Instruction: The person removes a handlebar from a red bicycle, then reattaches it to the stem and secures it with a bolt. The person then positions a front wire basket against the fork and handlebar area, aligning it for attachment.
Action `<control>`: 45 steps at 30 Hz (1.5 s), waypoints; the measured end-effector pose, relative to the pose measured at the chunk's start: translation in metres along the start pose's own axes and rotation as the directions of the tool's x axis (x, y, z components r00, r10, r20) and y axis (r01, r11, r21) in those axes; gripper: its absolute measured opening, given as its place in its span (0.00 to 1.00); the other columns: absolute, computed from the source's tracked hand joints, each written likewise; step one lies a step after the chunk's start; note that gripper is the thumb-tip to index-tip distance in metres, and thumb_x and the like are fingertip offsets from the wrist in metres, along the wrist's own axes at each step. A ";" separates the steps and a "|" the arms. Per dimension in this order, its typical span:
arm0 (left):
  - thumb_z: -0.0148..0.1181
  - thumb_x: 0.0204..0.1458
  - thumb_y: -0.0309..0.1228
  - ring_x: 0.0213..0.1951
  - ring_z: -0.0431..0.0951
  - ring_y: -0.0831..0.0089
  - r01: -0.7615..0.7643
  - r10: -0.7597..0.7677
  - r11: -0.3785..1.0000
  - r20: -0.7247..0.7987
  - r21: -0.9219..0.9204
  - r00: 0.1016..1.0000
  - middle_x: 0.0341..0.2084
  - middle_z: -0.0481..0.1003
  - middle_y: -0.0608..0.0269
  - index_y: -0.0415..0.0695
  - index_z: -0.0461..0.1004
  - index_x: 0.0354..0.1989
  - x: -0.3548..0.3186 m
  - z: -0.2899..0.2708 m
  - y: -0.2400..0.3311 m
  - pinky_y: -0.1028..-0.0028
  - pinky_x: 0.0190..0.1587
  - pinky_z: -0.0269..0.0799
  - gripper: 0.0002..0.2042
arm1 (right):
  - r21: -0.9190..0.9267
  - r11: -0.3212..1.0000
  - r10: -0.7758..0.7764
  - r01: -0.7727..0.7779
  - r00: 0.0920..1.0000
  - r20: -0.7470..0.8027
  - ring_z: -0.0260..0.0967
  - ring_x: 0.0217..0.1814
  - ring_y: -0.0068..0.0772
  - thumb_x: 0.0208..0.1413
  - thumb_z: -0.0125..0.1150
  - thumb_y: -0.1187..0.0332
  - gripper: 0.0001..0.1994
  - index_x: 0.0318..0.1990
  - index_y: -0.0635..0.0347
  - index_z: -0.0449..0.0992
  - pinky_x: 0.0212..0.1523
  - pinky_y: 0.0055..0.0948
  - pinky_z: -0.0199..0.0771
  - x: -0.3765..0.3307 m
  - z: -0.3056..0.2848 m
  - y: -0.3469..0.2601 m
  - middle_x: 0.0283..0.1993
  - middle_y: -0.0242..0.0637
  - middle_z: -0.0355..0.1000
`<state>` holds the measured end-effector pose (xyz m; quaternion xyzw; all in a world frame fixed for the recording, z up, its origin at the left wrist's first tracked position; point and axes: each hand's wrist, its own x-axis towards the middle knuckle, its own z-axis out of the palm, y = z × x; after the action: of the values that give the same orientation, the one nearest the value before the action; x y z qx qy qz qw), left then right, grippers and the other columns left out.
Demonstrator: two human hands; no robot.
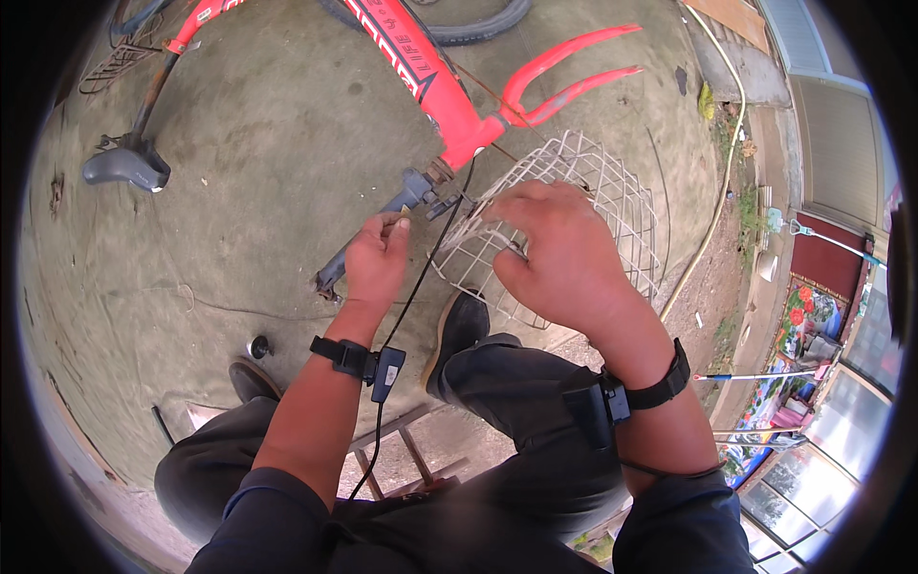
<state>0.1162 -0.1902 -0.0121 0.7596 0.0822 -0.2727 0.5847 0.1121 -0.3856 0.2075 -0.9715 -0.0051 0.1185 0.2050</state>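
Below the camera, between the knees and the bicycle: two bare hands, apart from each other, each with a black strap at the wrist.

Left hand [376, 256]: thumb and forefinger closed on a small yellowish piece [405, 212], held just beside a dark grey tube [390, 208]. Right hand [564, 251]: fingers curled, raised in front of a pale wire basket [626, 206]; whether it gripped anything could not be told.

Black cable [417, 273]: slack, passing between the hands.

Red bicycle frame [449, 113]: beyond the hands, its head end nearest them, the grey tube adjoining; red fork [537, 75] splayed to the right.

Handling, as judged: small parts asked for a fingertip pinch kept close to the tube, the cable kept clear of the fingers, and the frame steadied against rolling.

Surface: greenish-grey concrete floor [253, 206], stained and scuffed. Saddle [129, 168], far left, on its post; dark tyre [478, 29], at the top edge, partly cut off.

Room: pale hose [724, 191] along the floor's right side; beyond it, long-handled tools, a floral panel [805, 311] and glazed windows [856, 421].
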 end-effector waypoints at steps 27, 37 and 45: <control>0.70 0.52 0.40 0.37 0.82 0.48 -0.191 0.053 0.696 0.216 0.692 0.975 0.32 0.80 0.48 0.40 0.76 0.38 -0.031 -0.127 0.012 0.54 0.40 0.76 0.16 | -0.024 0.995 -0.093 0.092 0.995 -0.042 0.74 0.53 0.52 0.42 0.61 0.75 0.19 0.46 0.58 0.81 0.55 0.43 0.76 -0.043 -0.029 -0.024 0.49 0.44 0.77; 0.70 0.52 0.38 0.36 0.82 0.50 -0.276 0.241 0.603 0.159 0.749 0.957 0.32 0.80 0.47 0.39 0.76 0.39 -0.058 -0.155 0.063 0.55 0.40 0.76 0.15 | -0.139 0.970 -0.223 0.201 0.959 -0.174 0.73 0.51 0.50 0.40 0.64 0.74 0.20 0.46 0.57 0.81 0.58 0.45 0.71 -0.073 -0.028 -0.053 0.48 0.41 0.77; 0.69 0.53 0.38 0.40 0.81 0.49 -0.262 0.308 0.475 0.120 0.840 0.944 0.35 0.79 0.49 0.40 0.73 0.39 -0.065 -0.157 0.065 0.53 0.42 0.77 0.16 | -0.296 0.939 -0.212 0.177 0.973 -0.091 0.73 0.52 0.48 0.40 0.66 0.73 0.22 0.48 0.55 0.81 0.68 0.49 0.61 -0.090 0.015 -0.068 0.48 0.46 0.71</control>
<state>0.1405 -0.0506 0.1027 0.9556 -0.1737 -0.1587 0.1773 0.0241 -0.3228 0.2415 -0.9910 -0.1058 0.0363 0.0731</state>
